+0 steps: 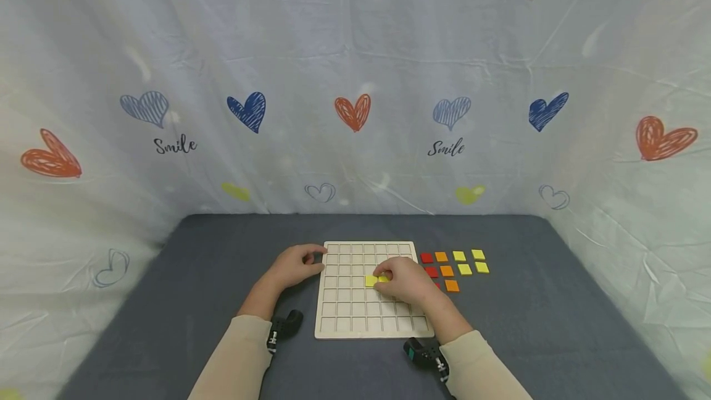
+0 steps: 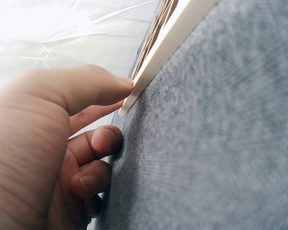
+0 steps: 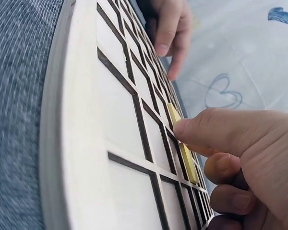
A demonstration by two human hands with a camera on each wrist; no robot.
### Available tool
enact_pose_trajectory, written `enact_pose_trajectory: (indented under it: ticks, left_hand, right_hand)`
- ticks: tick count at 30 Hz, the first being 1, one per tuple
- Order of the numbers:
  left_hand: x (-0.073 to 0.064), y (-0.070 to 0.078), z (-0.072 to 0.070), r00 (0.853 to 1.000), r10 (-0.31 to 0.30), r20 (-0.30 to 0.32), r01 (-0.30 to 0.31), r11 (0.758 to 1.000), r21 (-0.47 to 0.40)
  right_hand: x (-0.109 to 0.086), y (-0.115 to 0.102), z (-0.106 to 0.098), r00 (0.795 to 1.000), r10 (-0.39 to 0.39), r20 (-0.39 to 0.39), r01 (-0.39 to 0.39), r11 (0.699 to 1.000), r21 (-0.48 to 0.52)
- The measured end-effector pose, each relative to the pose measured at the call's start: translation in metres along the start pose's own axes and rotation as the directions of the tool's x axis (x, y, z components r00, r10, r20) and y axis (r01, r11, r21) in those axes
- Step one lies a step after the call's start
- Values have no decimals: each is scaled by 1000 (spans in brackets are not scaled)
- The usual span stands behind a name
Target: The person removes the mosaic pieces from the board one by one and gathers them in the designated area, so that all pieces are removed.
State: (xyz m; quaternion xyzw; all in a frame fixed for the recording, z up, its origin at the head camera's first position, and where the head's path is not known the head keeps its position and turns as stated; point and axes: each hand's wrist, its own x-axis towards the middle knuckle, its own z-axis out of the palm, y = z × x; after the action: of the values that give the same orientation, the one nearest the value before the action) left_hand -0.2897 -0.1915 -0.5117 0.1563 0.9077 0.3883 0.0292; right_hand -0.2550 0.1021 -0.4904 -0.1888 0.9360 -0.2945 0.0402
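A pale wooden grid board (image 1: 344, 324) lies flat on the dark cloth. My left hand (image 1: 300, 266) is at its left edge, thumb and index finger spread apart and touching the rim; the thumb rests on the rim (image 2: 156, 60) in the left wrist view, the other fingers loosely bent. One yellow square tile (image 1: 370, 281) sits in a cell near the board's middle. Just right of it, my right hand (image 1: 408, 281) pinches a second yellow tile (image 1: 383, 278) between thumb and fingers, low over the grid. The hand partly hides that tile.
Right of the board lie loose square tiles in columns: red tiles (image 1: 426, 257), orange tiles (image 1: 447, 271) and several yellow tiles (image 1: 465, 269). The right forearm partly covers a red one. Behind the table hangs a pale curtain (image 1: 355, 159) printed with hearts.
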Motion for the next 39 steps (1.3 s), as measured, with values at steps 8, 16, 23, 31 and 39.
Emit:
enact_pose_trajectory:
  ticks: [8,16,23,31,39]
  left_hand:
    - [0,0,0,1000,-3,-16,3,1000,4]
    - [0,0,1,1000,-9,-20,10,1000,11]
    - [1,-1,1,1000,-16,-10,16,1000,-2]
    - [0,-1,1,1000,-13,-14,13,1000,0]
    - [0,0,0,1000,-15,-9,15,1000,-1]
  right_hand:
    - [0,1,0,1000,-22,-11,21,999,-27]
    - [-3,-2,-13,1000,-12,-6,12,999,35]
    - [-7,5,-28,998,-45,-36,48,994,103]
    - [-14,14,-51,995,1,-96,10,993,119]
    - [-23,29,-77,991,71,-111,-53,986,160]
